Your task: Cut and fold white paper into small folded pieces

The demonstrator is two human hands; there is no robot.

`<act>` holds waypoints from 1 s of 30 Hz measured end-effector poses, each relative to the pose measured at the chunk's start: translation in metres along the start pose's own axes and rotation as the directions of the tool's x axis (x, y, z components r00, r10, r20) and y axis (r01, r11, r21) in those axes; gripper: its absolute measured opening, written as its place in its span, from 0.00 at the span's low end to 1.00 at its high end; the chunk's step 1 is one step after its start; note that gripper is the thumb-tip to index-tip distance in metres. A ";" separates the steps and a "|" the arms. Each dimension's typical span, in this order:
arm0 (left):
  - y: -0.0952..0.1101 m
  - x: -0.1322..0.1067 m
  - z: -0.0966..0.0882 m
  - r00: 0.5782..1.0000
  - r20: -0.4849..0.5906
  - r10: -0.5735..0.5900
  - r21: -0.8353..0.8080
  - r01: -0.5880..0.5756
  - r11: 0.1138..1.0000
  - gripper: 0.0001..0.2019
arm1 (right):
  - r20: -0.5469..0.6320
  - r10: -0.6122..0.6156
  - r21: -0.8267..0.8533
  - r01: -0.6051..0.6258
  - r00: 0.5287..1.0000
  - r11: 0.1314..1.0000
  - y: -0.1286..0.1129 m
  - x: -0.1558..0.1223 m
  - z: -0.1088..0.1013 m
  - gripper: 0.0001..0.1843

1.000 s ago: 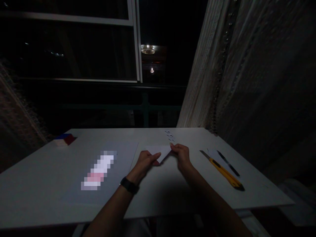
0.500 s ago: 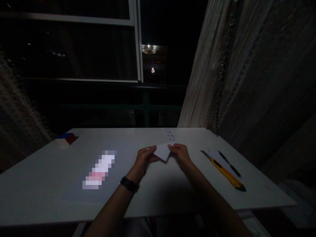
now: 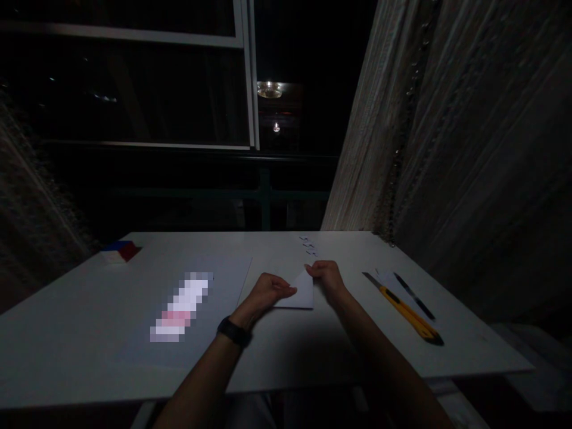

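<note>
A small folded piece of white paper point(image 3: 302, 291) is held between my two hands above the middle of the table. My left hand point(image 3: 271, 289), with a dark watch point(image 3: 234, 331) on its wrist, grips the paper's left side, the thumb lying over its face. At the upper right corner my right hand point(image 3: 327, 277) pinches the paper between thumb and fingers. The fingers behind the paper are hidden. Just beyond it, small dark marks point(image 3: 308, 245) show on a pale patch of the white table point(image 3: 268, 369).
To the right lie a yellow box cutter point(image 3: 409, 316) with its blade out and a black pen point(image 3: 414, 296) on a paper slip. A large sheet point(image 3: 227, 286) with a blurred-out area lies left. A coloured cube point(image 3: 120, 251) sits far left. Curtains point(image 3: 357, 149) hang behind.
The paper has turned so its lower edge now lies level instead of coming to a point. My left hand has shifted lower and slid its thumb over the paper; the right hand stays nearly in place.
</note>
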State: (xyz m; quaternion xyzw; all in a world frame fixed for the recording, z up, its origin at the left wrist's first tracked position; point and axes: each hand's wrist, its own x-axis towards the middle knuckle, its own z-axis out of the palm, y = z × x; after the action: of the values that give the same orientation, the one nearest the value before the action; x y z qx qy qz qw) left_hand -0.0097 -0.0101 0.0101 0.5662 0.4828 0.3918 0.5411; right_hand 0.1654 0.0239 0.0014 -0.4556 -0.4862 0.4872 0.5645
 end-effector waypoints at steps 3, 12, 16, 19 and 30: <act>0.001 -0.001 0.000 0.999 0.032 -0.002 -0.042 0.003 0.999 0.16 | 0.009 -0.023 0.062 0.023 1.000 0.998 0.001 0.000 0.003 0.20; 0.000 0.000 0.003 0.999 -0.038 0.020 -0.043 -0.021 0.999 0.15 | -0.123 -0.249 -0.223 0.218 0.961 0.950 0.009 -0.002 0.008 0.26; -0.002 0.002 0.003 0.979 -0.200 0.036 -0.098 -0.056 0.994 0.16 | -0.020 -0.147 -0.200 0.140 0.989 0.970 0.011 -0.004 0.010 0.25; -0.002 0.003 0.000 0.966 -0.256 0.020 -0.164 -0.064 0.984 0.16 | 0.058 -0.138 -0.265 0.149 0.989 0.953 0.015 -0.005 0.010 0.22; -0.011 0.009 -0.005 0.981 -0.165 0.099 -0.284 -0.143 0.948 0.15 | 0.462 -0.055 -0.285 0.207 0.885 0.936 0.013 -0.017 0.018 0.19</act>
State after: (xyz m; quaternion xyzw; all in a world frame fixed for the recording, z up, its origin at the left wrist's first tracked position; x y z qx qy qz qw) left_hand -0.0136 -0.0010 -0.0005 0.4770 0.4222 0.5329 0.5570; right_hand 0.1453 0.0092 -0.0114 -0.3841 -0.7066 0.4516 0.3863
